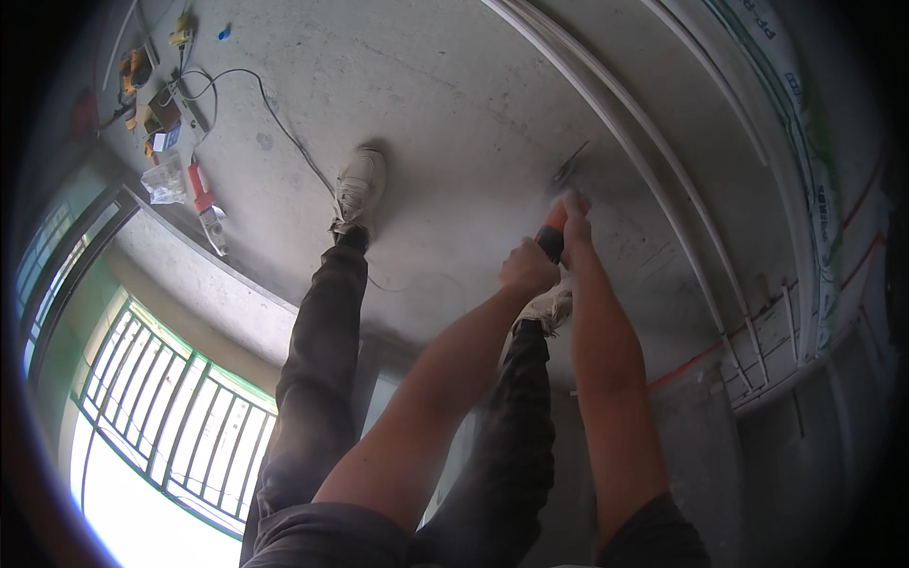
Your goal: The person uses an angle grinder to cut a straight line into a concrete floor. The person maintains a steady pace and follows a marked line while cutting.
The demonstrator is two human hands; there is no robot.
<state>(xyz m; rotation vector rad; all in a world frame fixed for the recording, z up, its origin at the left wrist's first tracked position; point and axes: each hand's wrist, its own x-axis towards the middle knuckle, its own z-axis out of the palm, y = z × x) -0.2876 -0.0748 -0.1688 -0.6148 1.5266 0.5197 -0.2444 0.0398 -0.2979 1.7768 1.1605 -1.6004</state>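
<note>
Both my hands are closed around an orange-and-black angle grinder [549, 237] held low over the concrete floor. My left hand [530, 267] wraps its rear end, and my right hand [576, 222] grips farther forward near the head. The grinder's dark front end [565, 175] meets the floor beside a short dark line, with pale dust blurring the area. Whether the disc is cutting in cannot be made out. My right shoe [547, 308] is just behind my hands, partly covered by them.
Long white pipes [653, 180] run along the floor at right, beside a green-and-white wrapped bundle [819, 218]. A black cable [275, 109] reaches my left shoe [360, 189]. At far left lie a red-and-grey tool [202, 201], a clear plastic bag [164, 182] and a cardboard box [164, 111].
</note>
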